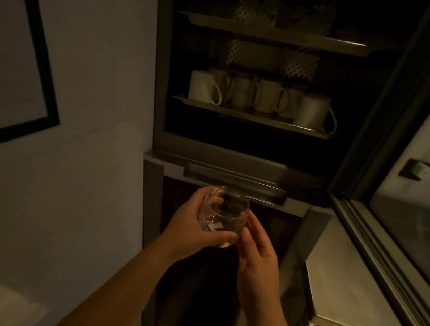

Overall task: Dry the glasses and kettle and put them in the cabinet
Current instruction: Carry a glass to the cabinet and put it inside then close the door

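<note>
A small clear glass (225, 210) is held in front of the open cabinet (166, 71), below its lower shelf. My left hand (192, 232) grips the glass from the left, fingers curled round its side and thumb under its base. My right hand (255, 255) touches the glass's right side with nearly straight fingers. The glass's mouth points up and away from me. No kettle and no cloth are in view.
Several white mugs (262, 97) stand upside down on the cabinet's lower shelf (248, 116); an upper shelf (277, 34) holds dim patterned items. The glass cabinet door (396, 212) hangs open on the right above a pale counter (341, 279). A white wall with a black frame is on the left.
</note>
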The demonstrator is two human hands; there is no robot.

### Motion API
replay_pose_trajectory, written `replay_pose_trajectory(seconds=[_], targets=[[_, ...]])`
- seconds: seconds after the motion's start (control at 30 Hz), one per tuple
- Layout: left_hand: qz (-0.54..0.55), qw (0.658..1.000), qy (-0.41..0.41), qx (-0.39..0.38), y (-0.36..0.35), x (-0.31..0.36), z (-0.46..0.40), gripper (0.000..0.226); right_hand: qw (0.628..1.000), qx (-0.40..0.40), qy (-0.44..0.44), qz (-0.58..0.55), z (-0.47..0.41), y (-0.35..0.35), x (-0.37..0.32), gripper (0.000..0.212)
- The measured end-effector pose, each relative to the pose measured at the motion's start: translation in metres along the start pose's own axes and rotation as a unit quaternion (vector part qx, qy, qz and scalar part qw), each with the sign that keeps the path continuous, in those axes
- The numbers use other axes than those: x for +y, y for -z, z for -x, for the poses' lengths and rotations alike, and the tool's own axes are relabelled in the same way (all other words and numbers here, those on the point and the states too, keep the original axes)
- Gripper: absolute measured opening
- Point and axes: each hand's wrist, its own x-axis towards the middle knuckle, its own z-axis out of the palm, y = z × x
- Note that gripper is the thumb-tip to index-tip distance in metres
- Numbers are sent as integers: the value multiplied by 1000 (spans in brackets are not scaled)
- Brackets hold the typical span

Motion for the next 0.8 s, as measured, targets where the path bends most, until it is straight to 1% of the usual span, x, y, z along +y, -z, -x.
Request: replay_pose_trajectory(seconds=[0.17, 0.3, 0.43, 0.6, 0.7, 0.8], targets=[[15, 1000, -10, -7, 5, 3, -23, 81, 1000, -4, 18, 21, -19, -4, -11, 43], [20, 999, -23, -12, 3, 1, -46, 81, 999, -9, 36, 27, -43, 3, -14, 36], [30, 999, -35, -16, 0, 2, -78, 80, 998, -16, 60, 31, -75, 10, -17, 38], [26, 998, -56, -22, -7, 13, -132, 78, 993, 5, 106, 54, -125, 17, -23, 38], [19, 997, -68, -30, -11, 23, -163, 78, 989, 4, 133, 69, -153, 24, -33, 42], [11, 996, -79, -34, -11, 28, -187, 79, 982, -5, 165, 91, -173, 29, -42, 54]])
